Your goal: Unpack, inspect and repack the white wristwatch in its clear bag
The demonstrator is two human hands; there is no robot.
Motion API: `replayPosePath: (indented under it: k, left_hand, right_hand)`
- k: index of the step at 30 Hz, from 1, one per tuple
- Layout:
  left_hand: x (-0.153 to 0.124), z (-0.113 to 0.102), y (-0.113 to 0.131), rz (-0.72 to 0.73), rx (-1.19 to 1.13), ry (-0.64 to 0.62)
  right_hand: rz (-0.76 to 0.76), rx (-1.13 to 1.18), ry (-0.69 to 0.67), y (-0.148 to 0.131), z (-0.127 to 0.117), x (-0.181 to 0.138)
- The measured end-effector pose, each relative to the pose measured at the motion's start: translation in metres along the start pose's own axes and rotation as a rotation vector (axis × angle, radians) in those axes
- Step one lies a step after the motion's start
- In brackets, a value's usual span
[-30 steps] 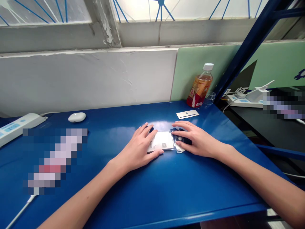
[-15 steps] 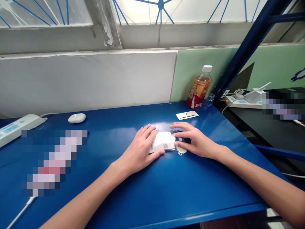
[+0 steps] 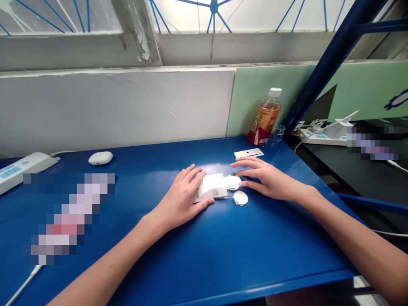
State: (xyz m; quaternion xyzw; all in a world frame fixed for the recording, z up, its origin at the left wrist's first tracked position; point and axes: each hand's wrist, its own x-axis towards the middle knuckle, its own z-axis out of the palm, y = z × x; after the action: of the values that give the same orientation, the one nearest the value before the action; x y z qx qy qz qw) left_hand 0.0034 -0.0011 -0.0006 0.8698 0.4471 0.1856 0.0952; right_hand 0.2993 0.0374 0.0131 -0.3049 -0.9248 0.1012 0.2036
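Observation:
My left hand (image 3: 185, 191) rests over a clear plastic packet (image 3: 219, 193) with white paper in it. Its thumb lies along the near edge and its fingers on the far side, gripping the packet against the desk. At the packet's right end a flat white piece with a rounded end (image 3: 233, 182) sticks out. My right hand (image 3: 266, 176) has its thumb and a finger at that rounded end, with the other fingers stretched out above it. Just below lies a small cream disc (image 3: 240, 198) with a fringe or chain at its left edge, touched by neither hand.
A white card with a dark slot (image 3: 249, 153) lies behind my right hand. The drink bottle (image 3: 265, 119) stands at the back right beside a clear cup (image 3: 278, 132). To the left are a white earbud case (image 3: 100, 158), a power strip (image 3: 27, 168) and a blurred-out object on a cable.
My right hand has moved slightly right, away from the packet. The rounded white piece now shows beyond the packet's end, and the cream disc is fully uncovered.

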Motion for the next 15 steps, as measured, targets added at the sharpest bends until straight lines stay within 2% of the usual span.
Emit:
replayPosePath:
  k: [5, 9, 15]
  left_hand:
    - [0.000, 0.000, 0.001, -0.006, -0.010, -0.017]
    - [0.001, -0.001, 0.005, 0.033, -0.004, 0.008]
    - [0.001, -0.001, 0.010, 0.080, 0.007, 0.015]
  right_hand:
    - [0.072, 0.019, -0.014, -0.002, -0.002, -0.002]
    - [0.071, 0.043, 0.013, -0.007, 0.007, -0.002]
    - [0.085, 0.124, -0.038, -0.012, 0.017, -0.001]
